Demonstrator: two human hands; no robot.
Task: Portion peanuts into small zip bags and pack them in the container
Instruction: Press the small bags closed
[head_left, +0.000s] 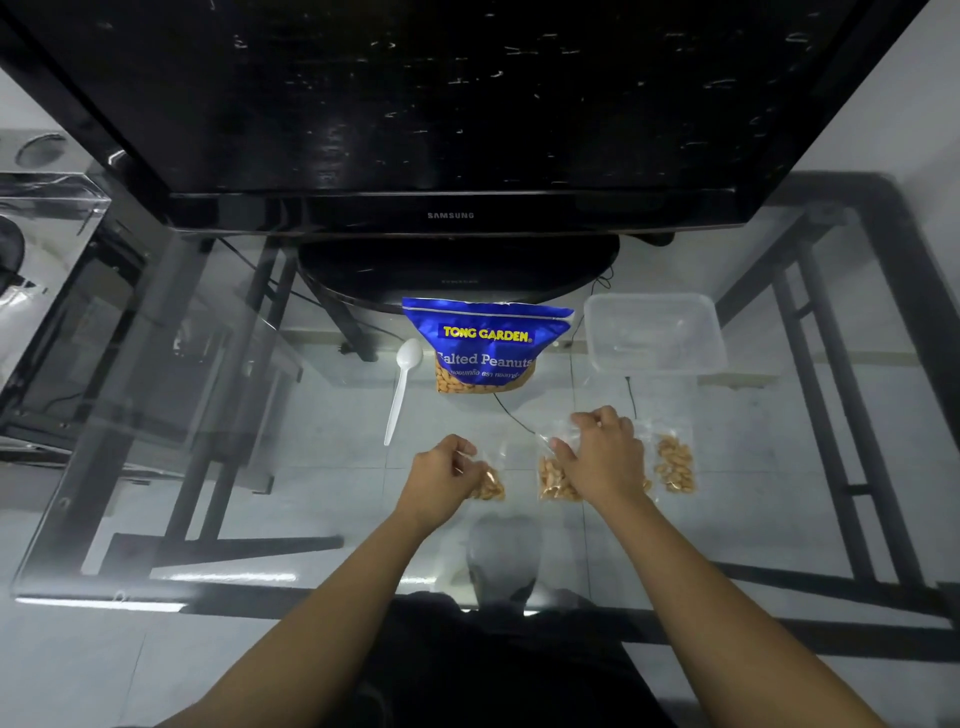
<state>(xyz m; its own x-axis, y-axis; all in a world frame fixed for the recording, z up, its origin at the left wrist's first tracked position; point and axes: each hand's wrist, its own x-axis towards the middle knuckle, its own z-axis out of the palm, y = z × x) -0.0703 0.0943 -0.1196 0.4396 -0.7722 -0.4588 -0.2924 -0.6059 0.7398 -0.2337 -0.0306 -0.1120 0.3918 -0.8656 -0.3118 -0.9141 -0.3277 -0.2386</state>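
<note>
Three small clear zip bags of peanuts lie in a row on the glass table. My left hand (441, 475) grips the left zip bag (489, 483). My right hand (605, 457) pinches the top of the middle zip bag (553, 480). The right zip bag (674, 462) lies untouched beside that hand. Behind them stands the blue Tong Garden salted peanuts pouch (485, 345). A white plastic spoon (402, 387) lies left of the pouch. The clear plastic container (652, 332) sits at the back right with nothing visible inside.
A large black Samsung monitor (451, 130) on its stand fills the back of the glass table (208, 415). The table's black metal frame and cables show through the glass. A clear box (47, 208) stands at the far left.
</note>
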